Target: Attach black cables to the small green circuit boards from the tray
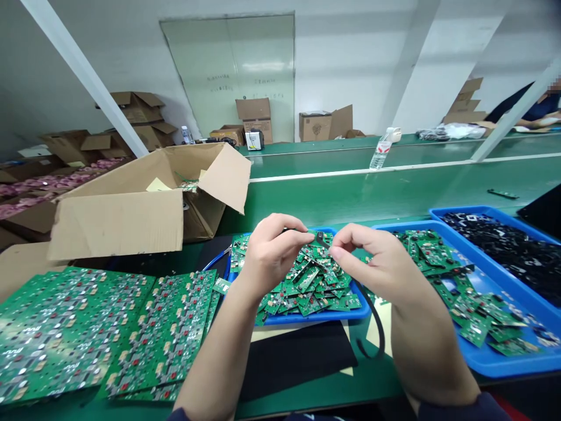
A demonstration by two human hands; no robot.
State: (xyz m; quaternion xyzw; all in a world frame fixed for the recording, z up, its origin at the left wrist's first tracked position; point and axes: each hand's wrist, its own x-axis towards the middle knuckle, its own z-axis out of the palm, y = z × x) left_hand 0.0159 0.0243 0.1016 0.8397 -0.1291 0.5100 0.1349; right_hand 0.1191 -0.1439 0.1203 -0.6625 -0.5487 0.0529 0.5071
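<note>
My left hand [270, 248] and my right hand [372, 257] meet above a blue tray [315, 316] heaped with several small green circuit boards [313, 283]. Both hands are closed in a pinch on one small green board with a dark part [319, 238] held between them. The fingers of my left hand curl round its left end. Thumb and forefinger of my right hand nip its right end.
Large green circuit panels [83, 333] lie at the left. An open cardboard box [144, 199] stands behind them. At the right, one blue tray [491, 356] holds more small boards and another [504, 234] holds black parts. A water bottle [382, 151] stands on the green belt. A black mat [298, 356] lies near the front edge.
</note>
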